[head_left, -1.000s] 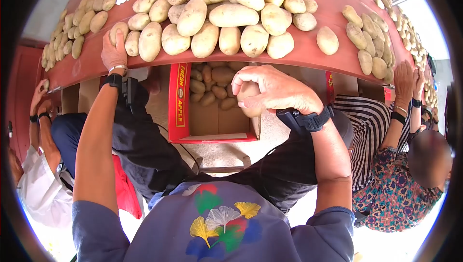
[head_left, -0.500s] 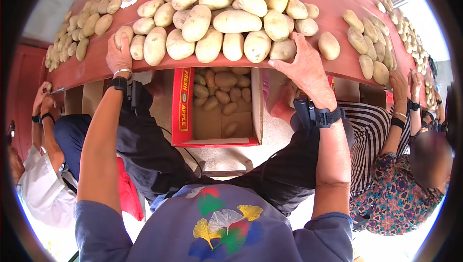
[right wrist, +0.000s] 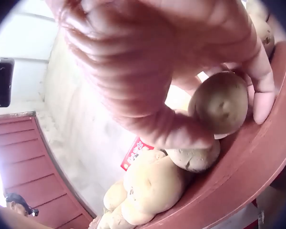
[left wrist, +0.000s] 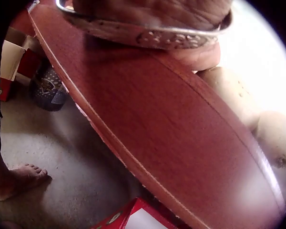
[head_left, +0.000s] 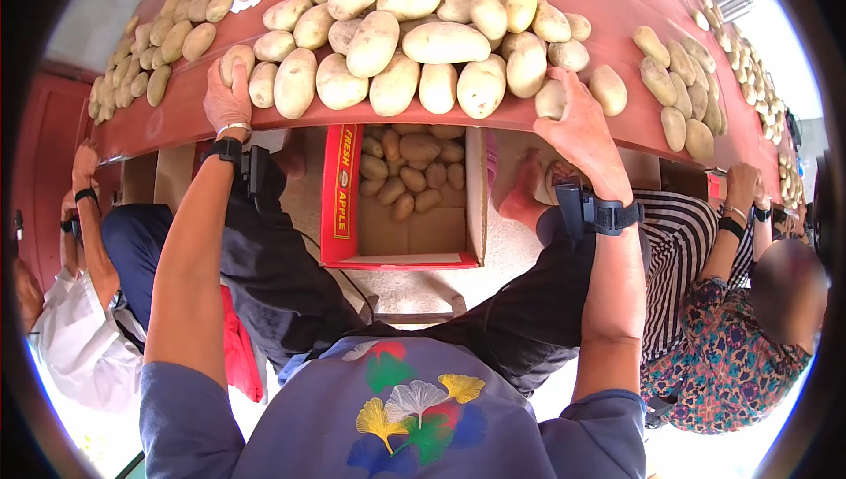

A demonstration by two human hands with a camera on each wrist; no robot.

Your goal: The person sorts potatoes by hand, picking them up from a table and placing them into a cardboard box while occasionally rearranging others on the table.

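A heap of pale potatoes (head_left: 448, 43) lies along the front of the red table (head_left: 397, 122). At the heap's left end, my left hand (head_left: 231, 107) holds a potato (head_left: 238, 65) between thumb and fingers, near the table edge. My right hand (head_left: 583, 135) grips another potato (head_left: 552, 100) at the heap's front right corner. The right wrist view shows that potato (right wrist: 221, 104) between thumb and fingers, close over the tabletop. In the left wrist view a bangle (left wrist: 171, 39) and the heel of the hand cover the fingers.
Below the table edge stands an open apple box (head_left: 337, 193) with several potatoes (head_left: 412, 166) inside. One single potato (head_left: 608, 89) lies right of my right hand. More potato piles (head_left: 683, 91) line the table, with people seated on both sides. Bare feet (head_left: 526, 184) show beside the box.
My right hand held a potato over the box, then moved up to the table without it. Now it grips a potato at the heap's right end, shifted slightly right. My left hand has stayed put.
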